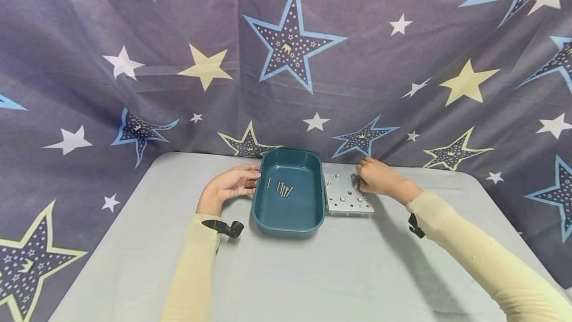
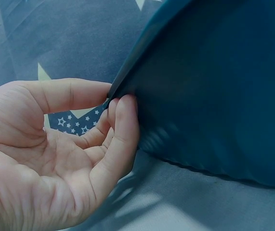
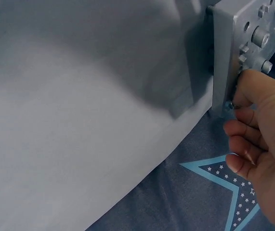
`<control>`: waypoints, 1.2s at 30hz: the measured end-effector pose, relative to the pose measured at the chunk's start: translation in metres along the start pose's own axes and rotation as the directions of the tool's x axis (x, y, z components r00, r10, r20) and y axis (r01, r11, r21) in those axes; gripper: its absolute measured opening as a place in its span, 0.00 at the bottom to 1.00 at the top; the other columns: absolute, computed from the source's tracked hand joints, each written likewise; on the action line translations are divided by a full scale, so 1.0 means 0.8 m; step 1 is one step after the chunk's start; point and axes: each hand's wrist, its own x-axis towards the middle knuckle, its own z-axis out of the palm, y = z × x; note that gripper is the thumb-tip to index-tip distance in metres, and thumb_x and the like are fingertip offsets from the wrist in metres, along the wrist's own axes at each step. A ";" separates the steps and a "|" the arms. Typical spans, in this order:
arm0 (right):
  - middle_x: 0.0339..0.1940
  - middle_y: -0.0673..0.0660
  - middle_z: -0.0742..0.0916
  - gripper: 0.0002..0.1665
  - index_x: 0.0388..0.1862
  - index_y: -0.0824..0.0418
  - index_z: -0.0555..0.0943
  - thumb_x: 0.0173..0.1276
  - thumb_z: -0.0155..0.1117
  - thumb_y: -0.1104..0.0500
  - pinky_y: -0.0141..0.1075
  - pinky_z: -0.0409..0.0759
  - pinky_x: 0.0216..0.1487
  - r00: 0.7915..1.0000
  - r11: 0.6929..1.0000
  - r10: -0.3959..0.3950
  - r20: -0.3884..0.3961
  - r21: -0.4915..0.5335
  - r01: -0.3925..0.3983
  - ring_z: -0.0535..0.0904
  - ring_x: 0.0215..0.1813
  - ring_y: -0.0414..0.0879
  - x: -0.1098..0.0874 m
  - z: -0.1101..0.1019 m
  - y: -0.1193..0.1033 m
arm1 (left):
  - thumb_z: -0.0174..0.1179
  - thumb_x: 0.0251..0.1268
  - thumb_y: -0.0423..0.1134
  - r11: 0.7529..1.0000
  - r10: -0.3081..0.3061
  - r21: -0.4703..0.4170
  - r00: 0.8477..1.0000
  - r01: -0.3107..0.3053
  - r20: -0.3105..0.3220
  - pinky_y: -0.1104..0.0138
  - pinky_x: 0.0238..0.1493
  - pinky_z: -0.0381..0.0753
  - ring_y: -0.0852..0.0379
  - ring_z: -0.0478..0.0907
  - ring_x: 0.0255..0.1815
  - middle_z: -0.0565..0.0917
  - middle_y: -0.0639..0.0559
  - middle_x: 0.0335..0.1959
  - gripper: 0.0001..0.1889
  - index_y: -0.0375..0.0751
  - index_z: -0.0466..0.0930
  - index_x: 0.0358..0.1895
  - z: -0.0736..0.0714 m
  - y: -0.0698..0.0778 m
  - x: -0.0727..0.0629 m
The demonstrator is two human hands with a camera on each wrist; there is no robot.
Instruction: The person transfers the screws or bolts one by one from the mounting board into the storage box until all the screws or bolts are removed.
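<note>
A blue-green plastic tray (image 1: pixel 290 229) stands at the middle of the table's far side, with several thin screws (image 1: pixel 284 191) lying in it. My left hand (image 1: pixel 234 182) pinches its left rim; in the left wrist view the thumb is at the rim's edge and the fingers are against the outer wall. To the tray's right is a silver metal plate (image 1: pixel 341 206) with holes and several bolts in it. At its far right corner, my right hand (image 1: pixel 380 179) pinches a small metal screw (image 3: pixel 231 105), mostly hidden by the thumb and fingers.
The pale tablecloth (image 1: pixel 313 277) covers the table. Close behind the tray and plate hangs a dark star-patterned curtain (image 1: pixel 192 108). Short pegs or bolt ends show below the plate's near edge.
</note>
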 end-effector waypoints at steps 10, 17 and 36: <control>0.24 0.56 0.80 0.09 0.24 0.62 0.76 0.54 0.69 0.65 0.47 0.77 0.45 1.000 1.000 0.006 -0.016 0.004 -0.006 0.73 0.32 0.52 -0.001 0.000 -0.003 | 0.47 0.78 0.29 1.000 -0.002 0.000 1.000 0.002 -0.003 0.68 0.41 0.83 0.61 0.82 0.39 0.83 0.55 0.39 0.20 0.31 0.59 0.69 -0.001 0.001 -0.001; 0.25 0.54 0.80 0.09 0.27 0.62 0.77 0.53 0.71 0.66 0.46 0.75 0.47 0.999 0.998 0.043 0.016 0.054 -0.044 0.72 0.34 0.50 0.003 -0.001 -0.005 | 0.48 0.78 0.29 1.000 -0.003 -0.001 1.000 0.003 -0.008 0.68 0.42 0.84 0.61 0.82 0.39 0.84 0.55 0.40 0.23 0.30 0.56 0.71 0.000 0.001 -0.001; 0.22 0.51 0.75 0.14 0.22 0.57 0.71 0.50 0.70 0.67 0.45 0.72 0.46 0.994 0.982 0.102 0.038 0.157 -0.107 0.67 0.31 0.46 0.004 0.000 -0.002 | 0.48 0.78 0.30 1.000 -0.011 0.002 1.000 0.011 -0.017 0.67 0.43 0.83 0.61 0.82 0.40 0.84 0.55 0.41 0.26 0.29 0.54 0.74 0.000 -0.001 0.001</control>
